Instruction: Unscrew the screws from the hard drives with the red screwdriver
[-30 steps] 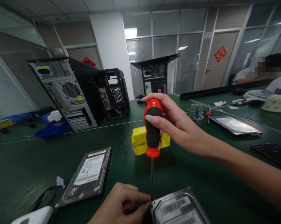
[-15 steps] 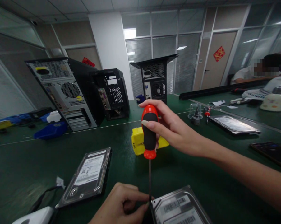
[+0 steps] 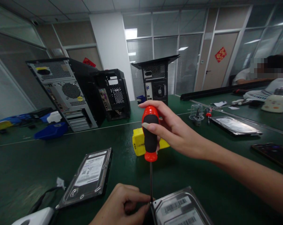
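A: At the bottom centre the screwdriver (image 3: 151,137) stands upright, its tip on the near-left corner of the hard drive (image 3: 181,207).

B: Right hand (image 3: 174,131) wraps the red-and-black handle; left hand (image 3: 122,204) pinches the shaft at the tip.

A: A tilt could slip the tip off, I'd say, scratching the silver labelled lid.

B: A second hard drive (image 3: 90,176) lies lower left, a yellow box (image 3: 138,145) behind.

Spare hard drive (image 3: 88,176), yellow box (image 3: 138,144), three PC cases (image 3: 68,92), maybe phone (image 3: 273,153).
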`<state>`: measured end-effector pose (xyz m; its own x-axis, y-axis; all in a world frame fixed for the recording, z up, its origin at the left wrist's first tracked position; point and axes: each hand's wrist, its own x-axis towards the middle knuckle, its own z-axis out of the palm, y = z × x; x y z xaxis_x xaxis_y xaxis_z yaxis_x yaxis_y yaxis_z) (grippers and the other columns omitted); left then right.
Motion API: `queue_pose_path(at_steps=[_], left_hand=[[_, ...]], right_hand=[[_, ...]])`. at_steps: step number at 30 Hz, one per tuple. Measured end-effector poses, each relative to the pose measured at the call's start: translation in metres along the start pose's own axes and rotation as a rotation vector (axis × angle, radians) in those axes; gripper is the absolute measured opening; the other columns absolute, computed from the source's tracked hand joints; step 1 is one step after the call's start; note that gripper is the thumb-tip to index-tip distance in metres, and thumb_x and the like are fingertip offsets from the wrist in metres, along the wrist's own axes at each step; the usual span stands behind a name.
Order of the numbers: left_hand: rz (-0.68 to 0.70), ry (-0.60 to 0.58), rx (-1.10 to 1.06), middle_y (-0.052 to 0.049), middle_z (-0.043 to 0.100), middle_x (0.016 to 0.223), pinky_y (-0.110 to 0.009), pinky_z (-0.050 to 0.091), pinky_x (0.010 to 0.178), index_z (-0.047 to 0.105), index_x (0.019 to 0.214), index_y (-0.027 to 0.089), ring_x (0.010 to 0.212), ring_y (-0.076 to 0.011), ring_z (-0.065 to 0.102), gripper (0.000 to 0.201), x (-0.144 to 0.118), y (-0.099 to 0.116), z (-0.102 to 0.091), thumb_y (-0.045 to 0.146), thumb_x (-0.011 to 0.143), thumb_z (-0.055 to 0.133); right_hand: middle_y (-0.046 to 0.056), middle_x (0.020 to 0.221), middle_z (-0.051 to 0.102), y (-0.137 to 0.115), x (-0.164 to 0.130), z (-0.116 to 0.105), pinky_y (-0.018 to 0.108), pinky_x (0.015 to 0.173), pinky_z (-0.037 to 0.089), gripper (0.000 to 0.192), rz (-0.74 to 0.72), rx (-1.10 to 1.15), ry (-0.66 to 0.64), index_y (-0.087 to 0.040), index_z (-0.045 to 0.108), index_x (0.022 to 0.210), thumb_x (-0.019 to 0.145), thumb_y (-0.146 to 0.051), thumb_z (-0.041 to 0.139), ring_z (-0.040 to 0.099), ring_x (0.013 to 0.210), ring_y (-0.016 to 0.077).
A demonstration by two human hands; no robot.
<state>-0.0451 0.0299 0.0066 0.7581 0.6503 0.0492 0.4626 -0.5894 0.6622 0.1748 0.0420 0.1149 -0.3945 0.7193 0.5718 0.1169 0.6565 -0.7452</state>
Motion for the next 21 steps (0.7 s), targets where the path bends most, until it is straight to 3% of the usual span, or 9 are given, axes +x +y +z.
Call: queue_pose_path(at_steps=[6, 10, 15, 21], left_hand=[[0.053, 0.086, 0.047, 0.003, 0.043, 0.054, -0.022, 0.035, 0.052, 0.079, 0.096, 0.020, 0.051, -0.0114, 0.045, 0.028, -0.005, -0.010, 0.007, 0.035, 0.089, 0.056], [0.033, 0.181, 0.063, -0.001, 0.057, 0.064, -0.023, 0.042, 0.057, 0.078, 0.098, 0.020, 0.057, -0.0128, 0.052, 0.024, -0.009, -0.019, 0.012, 0.032, 0.084, 0.063], [0.048, 0.176, 0.065, 0.002, 0.052, 0.057, -0.024, 0.042, 0.058, 0.077, 0.096, 0.021, 0.055, -0.0124, 0.051, 0.020, -0.010, -0.019, 0.013, 0.029, 0.084, 0.063], [0.066, 0.164, 0.090, 0.000, 0.057, 0.061, -0.021, 0.043, 0.056, 0.077, 0.100, 0.021, 0.056, -0.0124, 0.052, 0.023, -0.011, -0.020, 0.012, 0.034, 0.087, 0.062]], right_hand=[[-0.001, 0.105, 0.045, -0.002, 0.001, 0.001, 0.015, 0.072, 0.053, 0.034, -0.079, -0.038, 0.018, -0.022, 0.045, 0.124, 0.095, -0.030, 0.060, 0.054, 0.080, 0.0070], [-0.002, 0.109, 0.047, -0.006, 0.002, 0.002, 0.016, 0.074, 0.053, 0.035, -0.118, -0.001, 0.019, -0.023, 0.046, 0.121, 0.091, -0.027, 0.065, 0.055, 0.084, 0.0077], [-0.001, 0.115, 0.053, -0.014, 0.001, 0.003, 0.018, 0.072, 0.052, 0.034, -0.109, -0.032, -0.002, -0.024, 0.048, 0.122, 0.092, -0.026, 0.065, 0.058, 0.092, 0.0105], [0.000, 0.110, 0.054, -0.023, -0.002, 0.005, 0.023, 0.073, 0.053, 0.038, -0.117, -0.074, -0.036, -0.025, 0.045, 0.128, 0.094, -0.032, 0.060, 0.056, 0.085, 0.0116]])
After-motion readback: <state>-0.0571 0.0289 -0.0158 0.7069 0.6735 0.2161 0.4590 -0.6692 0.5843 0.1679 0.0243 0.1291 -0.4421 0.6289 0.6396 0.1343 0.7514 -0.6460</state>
